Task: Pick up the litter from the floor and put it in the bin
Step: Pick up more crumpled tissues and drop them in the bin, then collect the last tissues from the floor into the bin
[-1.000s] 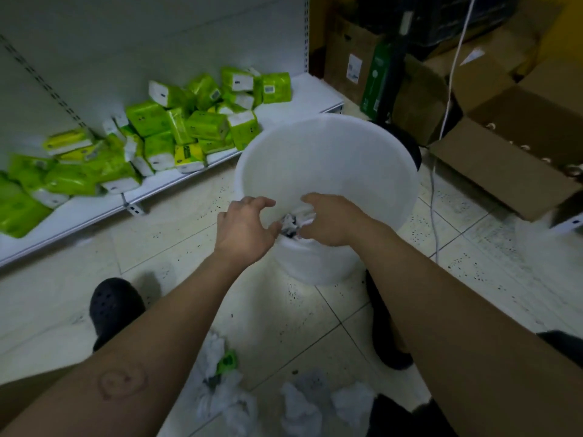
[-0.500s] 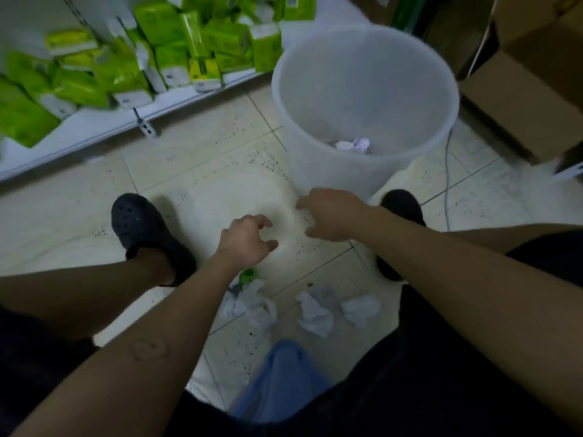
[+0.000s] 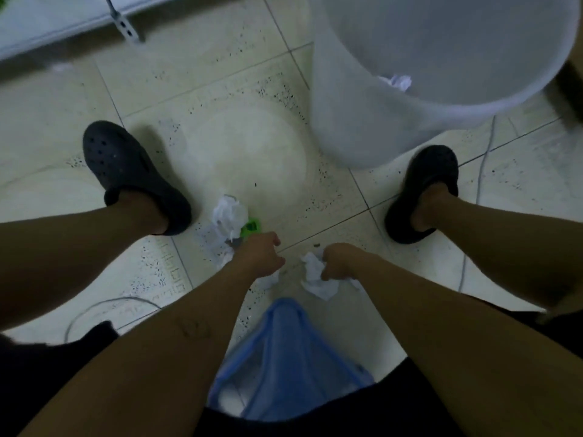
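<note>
Crumpled white paper litter lies on the tiled floor between my feet. My left hand (image 3: pixel 260 258) is down on one wad (image 3: pixel 271 279), its fingers curled over it. Just beyond it lie another white wad (image 3: pixel 227 216) and a green scrap (image 3: pixel 250 228). My right hand (image 3: pixel 339 261) closes its fingers on a crumpled white paper (image 3: pixel 317 279). The white plastic bin (image 3: pixel 362 121) stands at the upper right with a paper ball (image 3: pixel 399 82) inside.
My two dark clogs (image 3: pixel 126 171) (image 3: pixel 422 190) stand either side of the litter. A white shelf edge (image 3: pixel 63 23) runs along the top left. A thin cable (image 3: pixel 94 310) loops on the floor at the left. Blue fabric (image 3: pixel 284 357) hangs below my hands.
Both hands have left the bin, where a paper ball now lies, and dropped to the floor litter. The view has tilted downward as I bend over.
</note>
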### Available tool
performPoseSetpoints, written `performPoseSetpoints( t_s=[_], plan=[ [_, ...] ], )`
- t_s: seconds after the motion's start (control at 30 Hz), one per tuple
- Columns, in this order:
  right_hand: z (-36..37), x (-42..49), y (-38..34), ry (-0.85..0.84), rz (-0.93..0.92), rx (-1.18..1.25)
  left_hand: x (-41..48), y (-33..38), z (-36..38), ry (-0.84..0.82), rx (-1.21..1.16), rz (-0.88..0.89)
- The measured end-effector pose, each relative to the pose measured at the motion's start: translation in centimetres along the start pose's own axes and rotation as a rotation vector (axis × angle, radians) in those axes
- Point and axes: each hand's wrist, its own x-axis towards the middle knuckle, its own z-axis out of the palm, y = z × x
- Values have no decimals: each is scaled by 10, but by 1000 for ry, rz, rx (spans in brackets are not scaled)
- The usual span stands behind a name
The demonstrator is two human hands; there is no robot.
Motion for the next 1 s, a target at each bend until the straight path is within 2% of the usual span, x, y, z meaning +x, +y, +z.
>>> performPoseSetpoints(
  t_s=[0.07,0.23,0.37,0.43,0.6,0.77,0.9,1.0],
  plan=[
    [6,10,-2,34,-5,71,9,9,6,-38,10,32],
    [35,50,-5,-83,-55,129,39,23,35,-108,-58,51],
    [46,77,0,-130,19,211,45,11,53,-164,-92,10],
    [49,84,4,-30,46,251,44,-2,58,-180,-97,-24],
    [46,87,7,248,-59,468,48,-15,55,-181,-124,-94],
    [22,80,3,339,-51,785,55,7,39,-166,-418,-121],
    [7,61,1,203,-20,1211,51,19,18,-202,-582,-66],
    [-4,45,3,33,-109,1527,49,19,-1,-224,-530,11]
  ],
)
